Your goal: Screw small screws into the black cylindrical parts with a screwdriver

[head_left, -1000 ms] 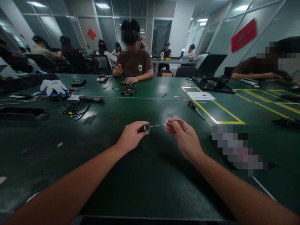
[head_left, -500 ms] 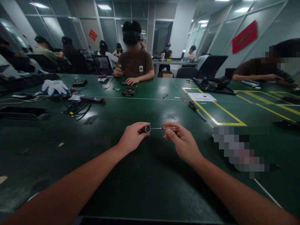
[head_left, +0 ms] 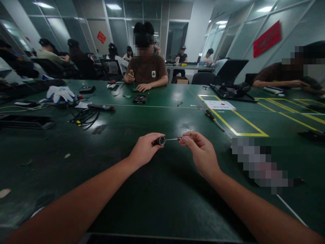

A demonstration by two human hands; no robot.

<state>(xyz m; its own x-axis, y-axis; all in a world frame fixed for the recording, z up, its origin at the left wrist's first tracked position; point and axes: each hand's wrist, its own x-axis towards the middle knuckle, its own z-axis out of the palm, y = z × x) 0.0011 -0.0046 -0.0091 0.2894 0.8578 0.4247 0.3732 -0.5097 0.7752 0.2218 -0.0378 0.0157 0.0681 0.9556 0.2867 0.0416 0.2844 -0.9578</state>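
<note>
My left hand (head_left: 144,149) is closed around a short dark cylinder (head_left: 161,140) whose round, hollow-looking end faces me. Between thumb and fingers, my right hand (head_left: 203,150) grips a small screwdriver (head_left: 180,138) with a clear handle and a red collar. Its thin metal shaft points left and reaches the cylinder's end; whether the tip is inside or just at the rim I cannot tell. Both hands are held above the green table (head_left: 157,196).
A yellow-and-black screwdriver (head_left: 214,120) lies beyond my right hand, by a paper sheet (head_left: 219,104). White gloves (head_left: 60,94), coiled black cables (head_left: 85,117) and a dark tray (head_left: 26,122) are at left. Across the table, a person (head_left: 147,69) works on a green board.
The fingers of my right hand have shifted on the screwdriver's handle, now covering more of it. My left hand keeps its hold on the cylinder. The whole view has shifted slightly.
</note>
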